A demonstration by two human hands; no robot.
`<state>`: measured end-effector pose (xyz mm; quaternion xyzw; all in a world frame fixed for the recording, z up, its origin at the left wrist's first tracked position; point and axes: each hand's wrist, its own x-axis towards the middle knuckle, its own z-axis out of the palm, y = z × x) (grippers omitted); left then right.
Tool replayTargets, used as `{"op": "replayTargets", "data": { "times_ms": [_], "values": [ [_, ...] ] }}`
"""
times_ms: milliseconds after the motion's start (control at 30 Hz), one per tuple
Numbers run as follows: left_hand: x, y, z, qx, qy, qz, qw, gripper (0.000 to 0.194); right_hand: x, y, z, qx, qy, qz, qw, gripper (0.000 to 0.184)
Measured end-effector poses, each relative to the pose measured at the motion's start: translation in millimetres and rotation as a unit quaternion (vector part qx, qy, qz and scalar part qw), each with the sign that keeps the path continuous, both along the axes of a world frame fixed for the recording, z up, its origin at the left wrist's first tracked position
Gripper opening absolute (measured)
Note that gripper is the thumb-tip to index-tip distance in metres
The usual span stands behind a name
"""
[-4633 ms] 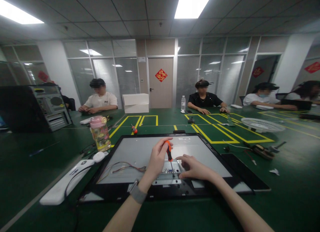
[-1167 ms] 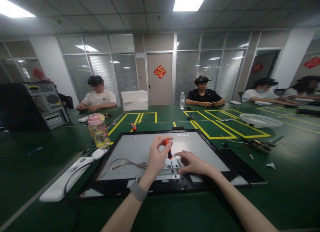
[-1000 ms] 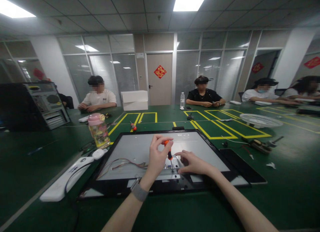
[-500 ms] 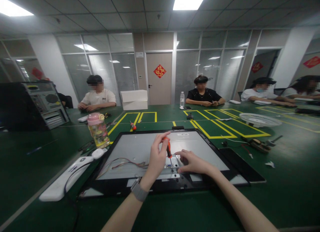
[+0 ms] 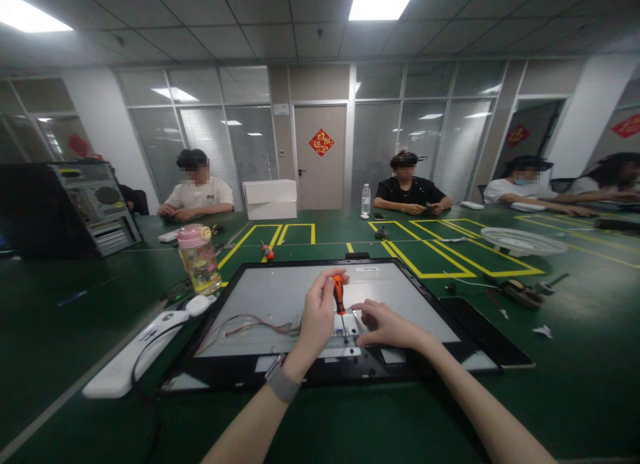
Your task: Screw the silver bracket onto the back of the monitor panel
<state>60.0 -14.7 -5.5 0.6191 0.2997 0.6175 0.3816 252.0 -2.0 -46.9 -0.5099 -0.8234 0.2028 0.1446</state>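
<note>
A black-framed display panel [image 5: 280, 284] with a pale grey back lies flat on the green table. Near its front edge sits a small metal bracket [image 5: 354, 352] carrying a circuit board [image 5: 341, 332]. My left hand [image 5: 320, 311] is closed round the top of an orange and black screwdriver [image 5: 339, 295]. The screwdriver stands nearly upright, its tip down at the bracket; the screw under it is too small to make out. My right hand [image 5: 385, 324] rests at the bracket's right side, thumb and index finger spread, the other fingers curled. Thin wires [image 5: 260, 323] run leftward from the board.
Left of the panel are a white power strip [image 5: 135, 354] and a pink-lidded bottle [image 5: 199, 261]. A dark flat slab [image 5: 487, 331] lies to the right. Farther off are a computer case [image 5: 95, 207], a white fan grille [image 5: 523, 241], a white box [image 5: 270, 199] and several seated people.
My left fingers have shifted round the screwdriver handle, so more of it shows, and it stays over the same spot. My right hand keeps its place at the bracket.
</note>
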Motion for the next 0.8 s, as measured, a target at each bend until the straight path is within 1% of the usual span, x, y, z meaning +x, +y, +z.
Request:
{"op": "replayTargets", "data": {
  "times_ms": [133,300,367,433,500,600,667,733,800],
  "values": [
    [1,2,-1.2,0.004,-0.004,-0.011,1.0,0.028,-1,-1,1.2,0.003,0.002,0.005,1.0,0.068],
    [-1,4,-2.4,0.063,0.037,0.052,0.996,0.016,0,1,-1.1,0.008,0.002,0.008,1.0,0.067],
    [-3,3,-2.1,0.065,0.038,0.045,0.996,0.021,1,2,-2.0,0.008,0.005,0.008,1.0,0.067],
    [-3,3,-2.0,0.054,0.035,0.019,0.998,0.028,1,2,-2.4,0.008,0.008,0.007,1.0,0.068],
    [-2,3,-2.6,0.047,0.037,0.014,0.998,0.026,1,2,-2.1,0.006,0.009,0.008,1.0,0.069],
    [-1,2,-3.5,0.06,0.051,0.058,0.995,0.017,1,1,-1.4,0.005,0.009,0.007,1.0,0.068],
    [-2,2,-2.2,0.072,0.058,0.069,0.993,0.017,1,1,-1.3,0.007,0.009,0.007,1.0,0.067],
    [-4,1,1.8,0.069,0.066,0.034,0.995,0.023,1,1,-1.9,0.008,0.009,0.006,1.0,0.067],
    [-7,-1,7.2,0.034,0.082,-0.038,0.995,0.03,1,2,-3.0,0.007,0.008,0.004,1.0,0.067]
  ]
}}
